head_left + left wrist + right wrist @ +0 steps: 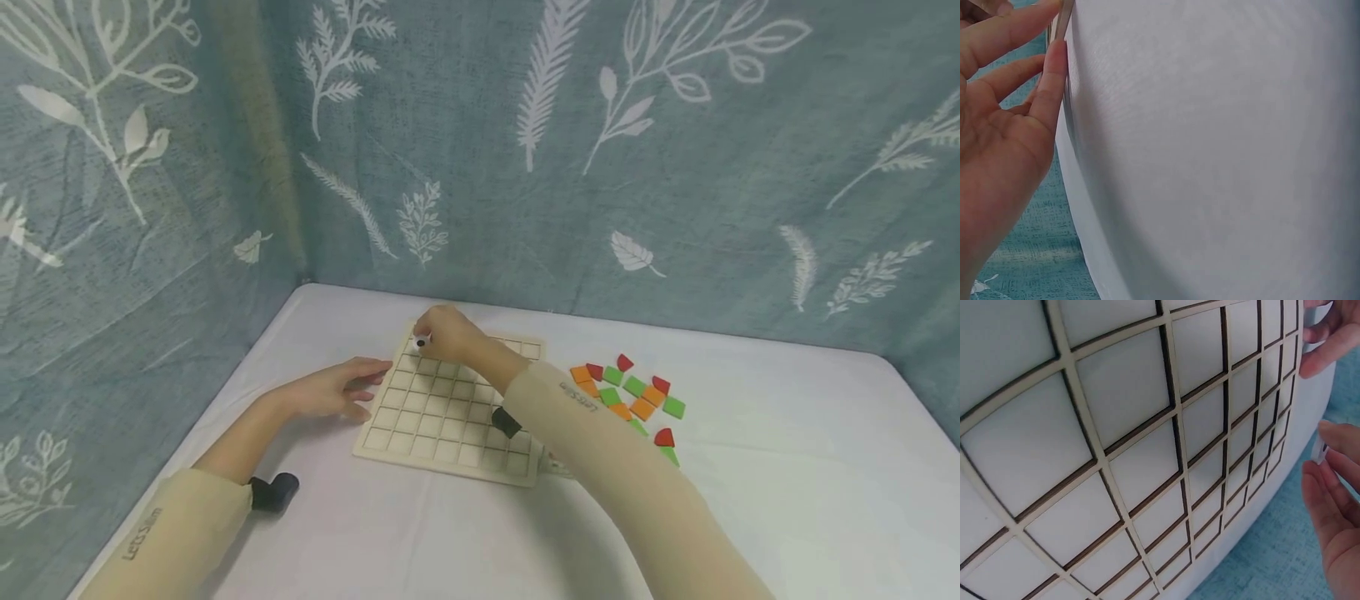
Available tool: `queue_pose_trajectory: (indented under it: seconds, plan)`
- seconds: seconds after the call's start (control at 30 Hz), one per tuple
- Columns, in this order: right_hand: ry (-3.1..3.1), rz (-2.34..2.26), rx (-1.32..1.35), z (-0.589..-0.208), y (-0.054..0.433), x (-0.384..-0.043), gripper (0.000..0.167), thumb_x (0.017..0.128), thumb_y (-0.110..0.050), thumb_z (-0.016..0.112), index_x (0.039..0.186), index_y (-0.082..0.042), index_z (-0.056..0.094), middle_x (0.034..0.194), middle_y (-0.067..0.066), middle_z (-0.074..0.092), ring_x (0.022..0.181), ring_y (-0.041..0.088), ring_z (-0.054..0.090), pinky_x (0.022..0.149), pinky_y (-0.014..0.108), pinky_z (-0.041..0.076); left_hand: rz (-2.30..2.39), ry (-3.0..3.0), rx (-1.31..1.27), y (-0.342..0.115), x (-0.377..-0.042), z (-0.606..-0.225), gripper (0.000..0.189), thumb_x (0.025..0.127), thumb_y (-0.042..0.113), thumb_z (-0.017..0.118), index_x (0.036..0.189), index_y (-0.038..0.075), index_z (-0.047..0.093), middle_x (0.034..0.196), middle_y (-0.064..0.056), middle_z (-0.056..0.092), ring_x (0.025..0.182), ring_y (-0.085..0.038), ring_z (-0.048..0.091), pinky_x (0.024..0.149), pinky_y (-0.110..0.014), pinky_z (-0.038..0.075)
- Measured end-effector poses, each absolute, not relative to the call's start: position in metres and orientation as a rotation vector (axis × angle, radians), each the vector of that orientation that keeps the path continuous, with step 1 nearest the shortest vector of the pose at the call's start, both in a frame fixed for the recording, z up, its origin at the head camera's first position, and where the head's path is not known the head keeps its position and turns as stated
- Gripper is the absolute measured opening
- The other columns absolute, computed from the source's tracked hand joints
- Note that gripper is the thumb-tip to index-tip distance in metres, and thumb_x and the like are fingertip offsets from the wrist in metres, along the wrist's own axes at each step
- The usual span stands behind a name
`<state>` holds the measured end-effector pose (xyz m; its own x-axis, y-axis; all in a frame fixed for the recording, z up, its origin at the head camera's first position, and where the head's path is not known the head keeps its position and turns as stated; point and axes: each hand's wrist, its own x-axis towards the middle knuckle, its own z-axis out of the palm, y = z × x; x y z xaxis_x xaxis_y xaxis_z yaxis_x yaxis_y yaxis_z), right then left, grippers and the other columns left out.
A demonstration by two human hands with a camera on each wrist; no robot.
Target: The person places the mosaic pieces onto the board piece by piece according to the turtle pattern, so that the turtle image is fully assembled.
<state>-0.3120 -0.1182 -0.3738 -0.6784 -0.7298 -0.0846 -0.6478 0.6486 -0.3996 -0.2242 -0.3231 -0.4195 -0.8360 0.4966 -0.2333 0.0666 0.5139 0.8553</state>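
A wooden grid board [450,472] with square white-bottomed cells lies on the white table. Over its far left corner, my right hand [448,335] pinches a small white piece [422,342] with a black mark, between thumb and fingers. The right wrist view shows the white piece [1319,450] apart from the board, its edge peeking out of the fingertips. My left hand [327,392] is at the board's left edge, fingers spread and nearly straight. In the left wrist view the fingertips [1056,57] touch the board's edge.
Right of the board lie several loose flat tiles, including an orange tile [642,408], a green tile [673,407] and a red rounded tile [664,437]. Partly hidden under my right forearm is a patterned flat item [557,468]. A patterned curtain [465,208] hangs behind the table.
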Motion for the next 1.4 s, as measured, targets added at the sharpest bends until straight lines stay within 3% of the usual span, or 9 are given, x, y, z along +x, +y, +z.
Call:
queue_pose_trajectory:
  seconds: [0.63, 1.07, 1.4]
  plan:
    - [2.655, -0.455, -1.118, -0.381, -0.124, -0.326, 0.029, 0.086, -0.009, 0.063, 0.114, -0.001, 0.063, 0.117, 0.01, 0.063, 0.103, 0.022, 0.061, 0.097, 0.029, 0.047, 1.283, 2.31, 0.466, -0.322, -0.226, -0.42, 0.077, 0.079, -0.01, 0.063, 0.142, -0.011, 0.018, 0.145, -0.029, 0.013, 0.133, -0.043, 0.022, 0.105, -0.04, 0.038]
    - [2.706, -0.52, -1.12, -0.4, -0.131, -0.325, 0.022, 0.083, -0.009, 0.067, 0.105, -0.005, 0.069, 0.105, 0.008, 0.068, 0.095, 0.02, 0.064, 0.087, 0.028, 0.052, 1.27, 2.325, 0.454, -0.322, -0.227, -0.422, 0.078, 0.077, -0.01, 0.064, 0.142, -0.011, 0.019, 0.144, -0.028, 0.015, 0.132, -0.042, 0.025, 0.105, -0.037, 0.039]
    - [2.708, -0.601, -1.038, -0.405, -0.141, -0.324, 0.026, 0.082, -0.012, 0.069, 0.106, -0.004, 0.068, 0.107, 0.009, 0.067, 0.1, 0.02, 0.063, 0.091, 0.028, 0.05, 1.292, 2.297, 0.434, -0.327, -0.224, -0.422, 0.078, 0.078, -0.009, 0.063, 0.142, -0.01, 0.018, 0.145, -0.027, 0.013, 0.133, -0.042, 0.023, 0.105, -0.036, 0.039]
